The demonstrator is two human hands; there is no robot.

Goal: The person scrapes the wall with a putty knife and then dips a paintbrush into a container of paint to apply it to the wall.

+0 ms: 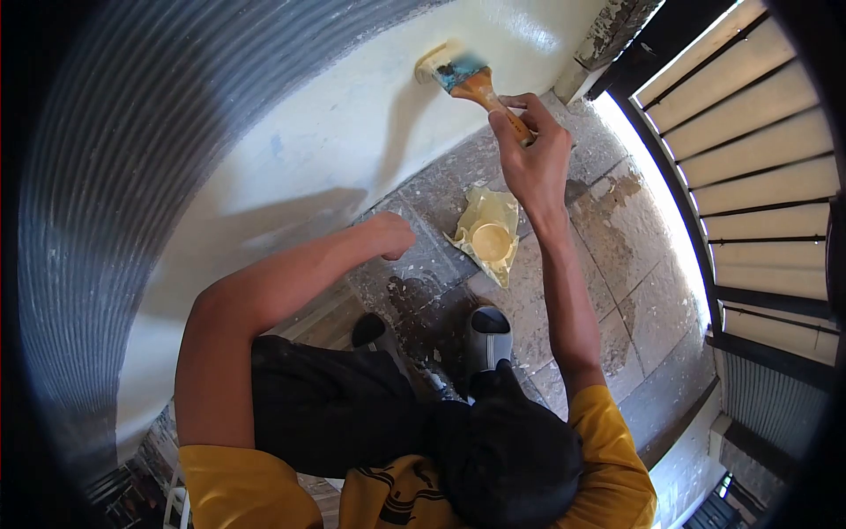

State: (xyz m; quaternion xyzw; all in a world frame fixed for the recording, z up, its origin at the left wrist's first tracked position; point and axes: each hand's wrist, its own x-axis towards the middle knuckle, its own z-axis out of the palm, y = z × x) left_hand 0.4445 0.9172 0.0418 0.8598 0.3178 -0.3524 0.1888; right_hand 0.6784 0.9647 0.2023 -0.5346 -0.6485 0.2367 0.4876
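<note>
My right hand (538, 145) is wrapped round the wooden handle of a paintbrush (478, 86). Cream paint and blue-green stains coat the brush's head, which touches the pale wall (308, 132) at its upper part. My left hand (392, 235) is curled into a loose fist in front of the wall, above the floor, with nothing visible in it; its fingertips are hidden. Between my hands, on the floor, a round container of cream paint (491, 242) sits on a crumpled yellowish plastic sheet (495, 207).
Grey corrugated sheeting (132, 212) covers the wall's upper part at left. Paint-spotted tiles (652, 309) form the floor, and my sandals (490, 339) stand on them. A barred metal gate (749, 159) is at right. A dark post (617, 35) meets the wall's far end.
</note>
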